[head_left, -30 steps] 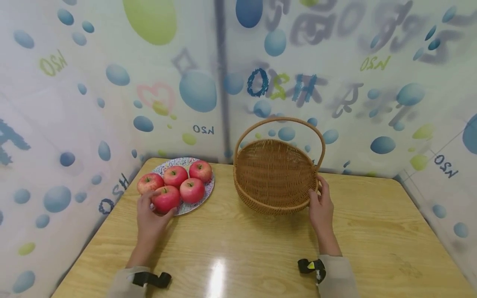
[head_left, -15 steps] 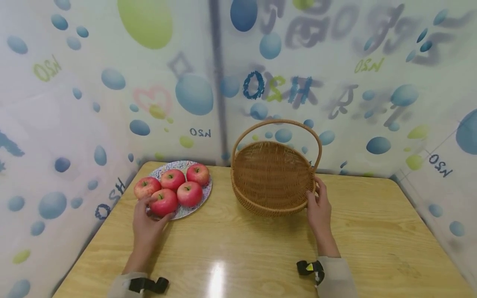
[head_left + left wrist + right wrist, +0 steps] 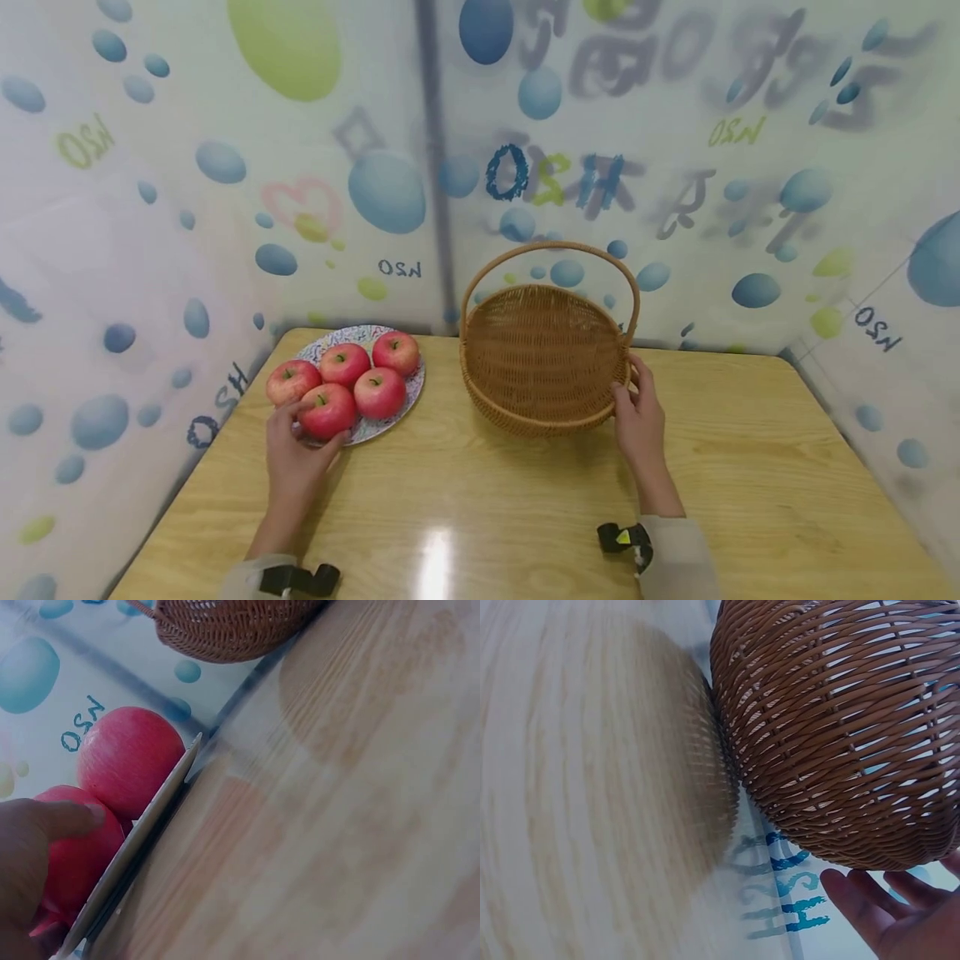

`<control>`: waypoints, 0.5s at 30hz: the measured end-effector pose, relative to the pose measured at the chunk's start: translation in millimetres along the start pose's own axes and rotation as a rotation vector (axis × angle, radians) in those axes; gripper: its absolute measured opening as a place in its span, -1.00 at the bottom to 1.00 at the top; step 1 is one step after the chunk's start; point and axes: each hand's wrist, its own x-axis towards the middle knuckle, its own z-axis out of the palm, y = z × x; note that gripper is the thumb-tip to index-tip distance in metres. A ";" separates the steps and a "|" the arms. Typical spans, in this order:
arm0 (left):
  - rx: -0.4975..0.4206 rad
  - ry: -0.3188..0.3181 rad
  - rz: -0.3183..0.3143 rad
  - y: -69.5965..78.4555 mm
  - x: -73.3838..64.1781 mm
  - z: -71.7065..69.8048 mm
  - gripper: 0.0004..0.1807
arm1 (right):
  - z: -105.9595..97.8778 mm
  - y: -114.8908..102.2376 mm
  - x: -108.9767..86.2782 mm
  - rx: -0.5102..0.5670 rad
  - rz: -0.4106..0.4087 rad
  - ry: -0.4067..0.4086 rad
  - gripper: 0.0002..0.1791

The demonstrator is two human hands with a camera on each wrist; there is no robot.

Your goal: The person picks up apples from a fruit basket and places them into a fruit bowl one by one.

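Note:
Several red apples sit on a patterned plate at the back left of the table. My left hand grips the front apple, fingers on its left side and thumb near its front. In the left wrist view, the thumb lies against that apple, which still rests within the plate. To the right, an empty wicker basket with a tall arched handle is tilted, its opening facing me. My right hand holds its right rim, thumb in front and fingers behind. The right wrist view shows the basket's woven underside close up.
A wooden table extends in front of the plate and basket. Behind it stands a wall printed with blue and green bubbles and letters. Each sleeve carries a black strap at the wrist.
The view has shifted slightly, so everything sits a little further left and lower. Both hands keep their places on the apple and the basket rim.

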 end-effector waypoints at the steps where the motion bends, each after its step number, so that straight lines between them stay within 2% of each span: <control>1: -0.001 0.004 -0.012 0.7 0.4 0.2 -0.29 | 0.0 -0.3 -0.1 0.004 0.005 -0.003 -0.41; 5: -0.026 0.049 -0.038 7.7 1.3 -0.8 -0.39 | -2.8 -3.6 -0.2 0.000 0.020 -0.010 -0.39; 8: -0.030 0.075 -0.012 19.7 3.3 -3.9 -0.44 | -8.0 -8.2 0.2 -0.019 0.020 -0.028 -0.36; 11: -0.018 0.060 0.083 36.2 7.1 -7.5 -0.44 | -17.7 -13.1 -1.1 -0.072 -0.006 -0.074 -0.34; 15: 0.050 -0.031 0.271 61.3 12.9 -9.5 -0.39 | -36.9 -17.5 -1.3 -0.202 -0.089 -0.153 -0.29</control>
